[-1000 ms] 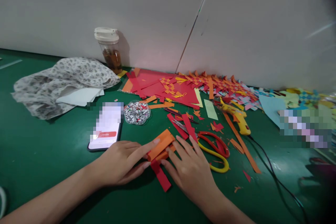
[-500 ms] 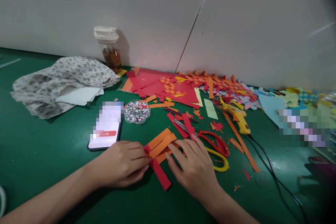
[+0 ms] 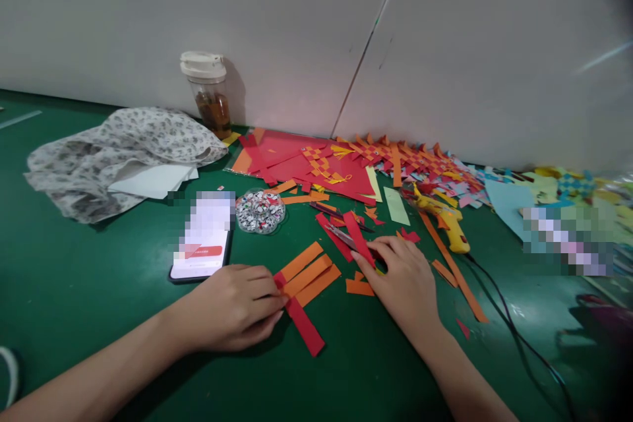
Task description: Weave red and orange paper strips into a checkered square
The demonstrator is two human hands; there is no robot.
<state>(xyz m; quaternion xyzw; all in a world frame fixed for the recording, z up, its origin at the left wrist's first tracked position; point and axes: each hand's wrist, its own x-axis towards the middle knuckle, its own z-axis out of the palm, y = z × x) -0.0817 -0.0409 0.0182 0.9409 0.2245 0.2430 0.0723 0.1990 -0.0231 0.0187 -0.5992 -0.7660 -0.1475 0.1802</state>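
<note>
My left hand (image 3: pixel 242 306) is closed on the left end of a small woven paper piece (image 3: pixel 309 277), pressing it near the table. Several orange strips fan out from it to the upper right, and a red strip (image 3: pixel 305 328) sticks out toward me. My right hand (image 3: pixel 403 280) has its thumb and fingers closed about a loose red paper strip (image 3: pixel 357 234). That strip lies across the scissors (image 3: pixel 341 235), whose blades show while the hand covers most of the handles. Orange scraps (image 3: pixel 360 286) lie just left of the right hand.
A phone (image 3: pixel 205 237) and a clear case of googly eyes (image 3: pixel 260 211) lie beyond my left hand. A yellow glue gun (image 3: pixel 445 217) with a cord is at right. Behind are red paper sheets (image 3: pixel 287 145), woven paper pieces (image 3: pixel 420 158), a drink bottle (image 3: pixel 210 95) and patterned cloth (image 3: pixel 123 145).
My right hand has left the woven piece and moved right and away from me, onto the red strip over the scissors. My left hand keeps its hold, almost unmoved.
</note>
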